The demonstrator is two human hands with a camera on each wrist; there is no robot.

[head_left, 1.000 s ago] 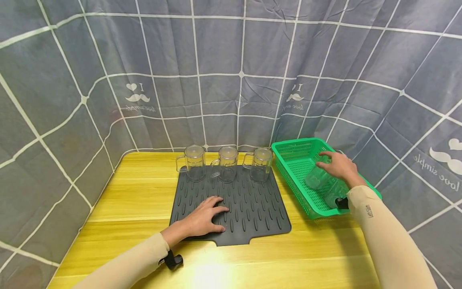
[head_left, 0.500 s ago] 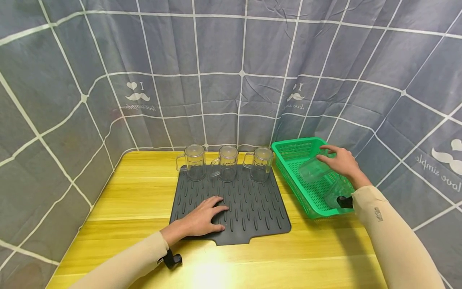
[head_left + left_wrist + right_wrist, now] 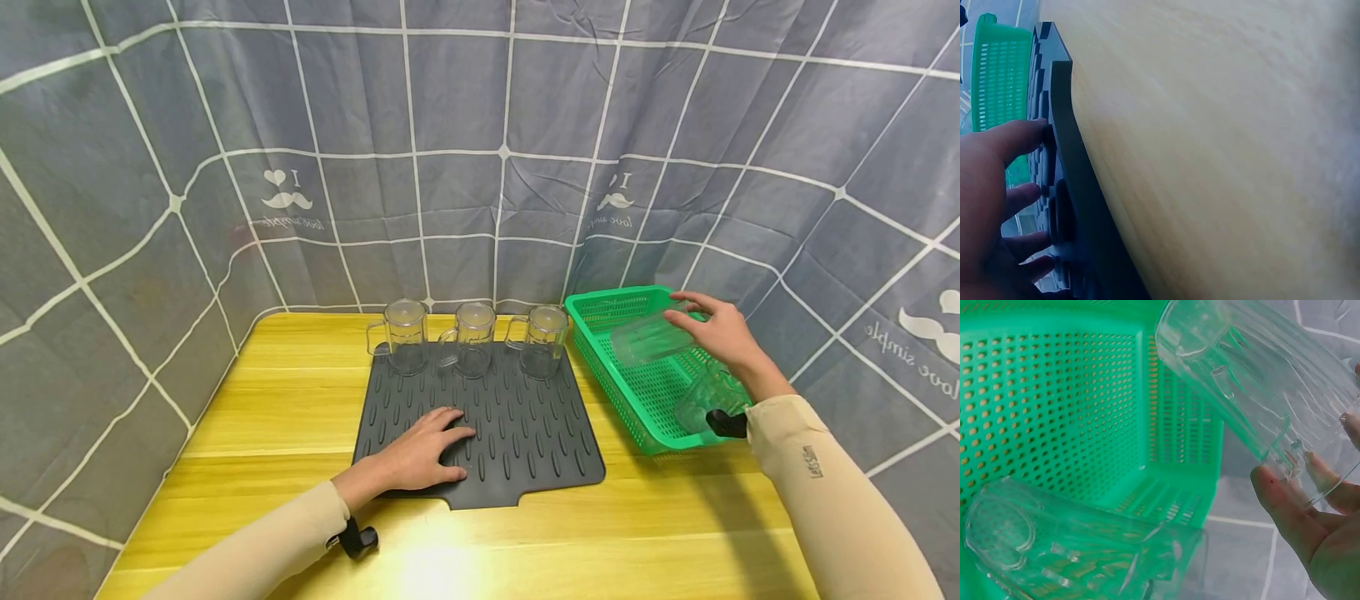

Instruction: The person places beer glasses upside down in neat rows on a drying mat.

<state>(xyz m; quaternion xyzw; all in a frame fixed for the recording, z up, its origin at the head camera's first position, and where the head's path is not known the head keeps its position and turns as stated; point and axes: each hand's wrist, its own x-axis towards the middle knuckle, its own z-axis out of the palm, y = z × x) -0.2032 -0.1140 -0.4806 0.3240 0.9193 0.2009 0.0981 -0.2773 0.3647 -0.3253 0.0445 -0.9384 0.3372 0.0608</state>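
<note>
My right hand (image 3: 723, 337) grips a clear glass mug (image 3: 651, 337) by its rim end, thumb on one side and fingers on the other. Tilted well over, the mug is above the green basket (image 3: 611, 392). Another glass mug (image 3: 1079, 544) lies on its side in the basket, partly behind the right wrist in the head view. My left hand (image 3: 423, 454) rests on the black ridged mat (image 3: 525, 442) with fingers spread, holding nothing. Along the mat's far edge stand three glass mugs, the left (image 3: 406, 337), middle (image 3: 473, 340) and right (image 3: 543, 342), handles to the left.
The mat lies on a yellow wooden table (image 3: 285, 417), with the basket close to its right side. A grey curtain (image 3: 457, 200) with white lines hangs behind the table and along both sides.
My right hand has lifted the mug off the basket's floor and drawn slightly right, and the mug has tipped closer to level. The left hand stays in place.
</note>
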